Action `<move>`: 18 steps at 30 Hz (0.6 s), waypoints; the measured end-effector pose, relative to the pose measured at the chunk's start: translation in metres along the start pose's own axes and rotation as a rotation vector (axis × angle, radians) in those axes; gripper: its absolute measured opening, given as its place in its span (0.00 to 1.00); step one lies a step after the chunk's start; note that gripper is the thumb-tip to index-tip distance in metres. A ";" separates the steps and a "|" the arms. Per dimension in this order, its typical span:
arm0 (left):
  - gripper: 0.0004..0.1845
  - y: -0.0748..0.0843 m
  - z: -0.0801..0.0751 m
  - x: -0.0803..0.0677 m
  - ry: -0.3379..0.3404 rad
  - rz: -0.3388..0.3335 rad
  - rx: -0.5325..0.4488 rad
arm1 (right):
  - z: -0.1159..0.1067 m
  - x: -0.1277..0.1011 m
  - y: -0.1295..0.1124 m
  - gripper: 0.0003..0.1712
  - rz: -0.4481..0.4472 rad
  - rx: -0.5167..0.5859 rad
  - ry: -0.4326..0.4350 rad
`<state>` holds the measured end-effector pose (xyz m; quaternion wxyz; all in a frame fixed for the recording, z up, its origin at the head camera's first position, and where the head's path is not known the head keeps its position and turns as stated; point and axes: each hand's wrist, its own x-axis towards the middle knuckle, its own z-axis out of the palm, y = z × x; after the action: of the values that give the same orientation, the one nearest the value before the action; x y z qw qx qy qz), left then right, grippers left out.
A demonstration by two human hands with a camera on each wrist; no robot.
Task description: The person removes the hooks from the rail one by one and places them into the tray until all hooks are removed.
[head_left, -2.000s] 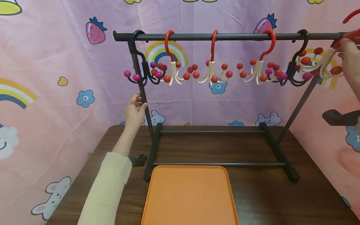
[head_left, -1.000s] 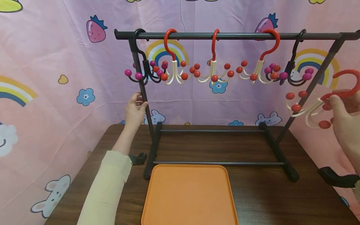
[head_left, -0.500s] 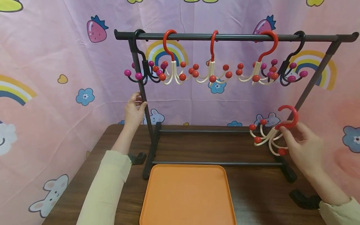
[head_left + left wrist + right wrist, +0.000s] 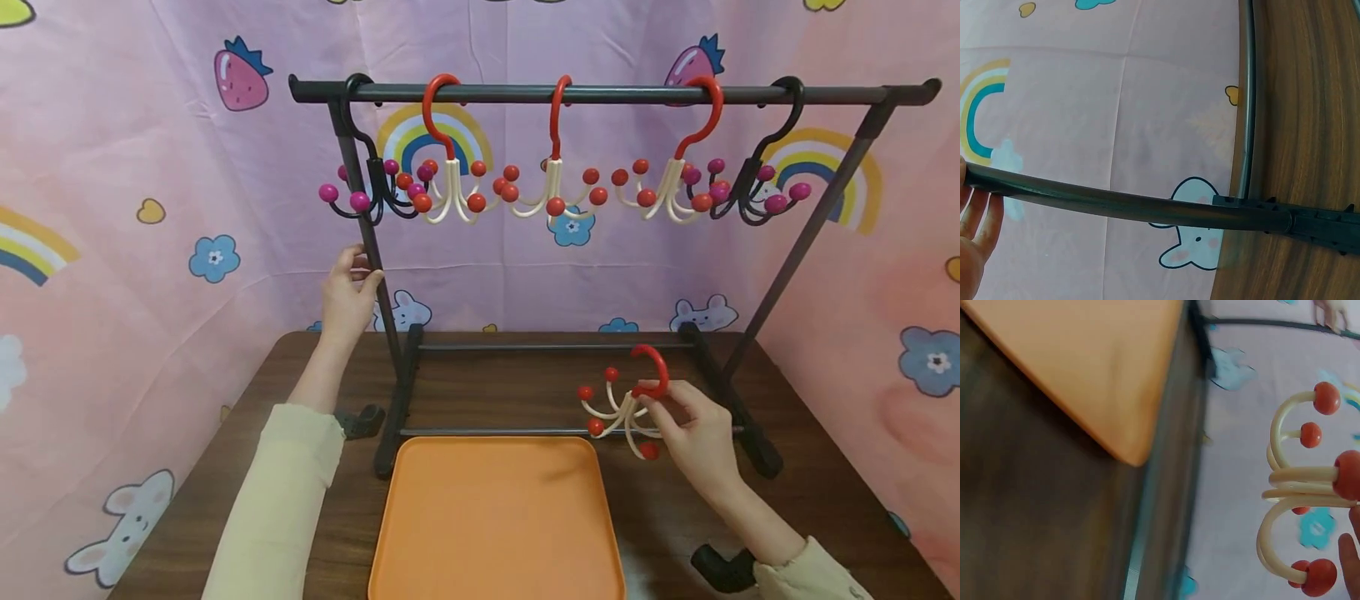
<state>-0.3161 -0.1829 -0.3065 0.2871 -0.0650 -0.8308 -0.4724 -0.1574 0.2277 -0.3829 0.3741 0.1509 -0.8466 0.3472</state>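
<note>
My right hand (image 4: 693,433) pinches a red-and-cream multi-prong hook (image 4: 624,404) just off the far right corner of the orange tray (image 4: 495,517). The right wrist view shows the hook's cream prongs and red balls (image 4: 1300,487) close up, with the tray (image 4: 1091,369) beside them. My left hand (image 4: 347,292) grips the left upright of the black rack (image 4: 600,93); in the left wrist view its fingers (image 4: 975,219) lie against the rack's dark pole (image 4: 1129,206). Three red hooks (image 4: 553,175) and two black hooks with magenta balls (image 4: 757,187) hang on the top bar.
The rack stands on a brown wooden table (image 4: 810,500), its base bars behind the tray. A pink cartoon-print curtain (image 4: 112,208) surrounds the table on three sides. Black wrist mounts show near each forearm.
My right hand has carried the red-and-cream hook from the rack's right end down and leftward to just beside the tray's far right corner. The left hand has stayed on the upright.
</note>
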 end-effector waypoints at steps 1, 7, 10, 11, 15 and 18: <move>0.20 0.000 0.000 0.000 0.001 -0.002 -0.002 | 0.005 -0.003 0.001 0.13 -0.008 0.015 -0.015; 0.20 -0.001 0.002 0.001 0.003 -0.007 -0.008 | 0.029 -0.024 0.004 0.15 -0.061 0.086 -0.078; 0.20 -0.001 0.002 0.001 -0.001 -0.010 -0.004 | 0.037 -0.035 0.003 0.15 -0.047 0.129 -0.109; 0.20 0.000 0.002 0.001 -0.002 -0.012 -0.004 | 0.040 -0.039 0.002 0.15 -0.045 0.143 -0.116; 0.20 -0.001 0.002 0.000 0.002 -0.013 -0.002 | 0.053 -0.056 0.002 0.15 -0.023 0.170 -0.152; 0.20 -0.002 0.002 0.000 0.007 -0.009 0.002 | 0.063 -0.067 0.002 0.15 -0.019 0.186 -0.158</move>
<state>-0.3177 -0.1824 -0.3088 0.2878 -0.0594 -0.8306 -0.4730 -0.1463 0.1845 -0.4631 0.2941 0.2200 -0.8359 0.4078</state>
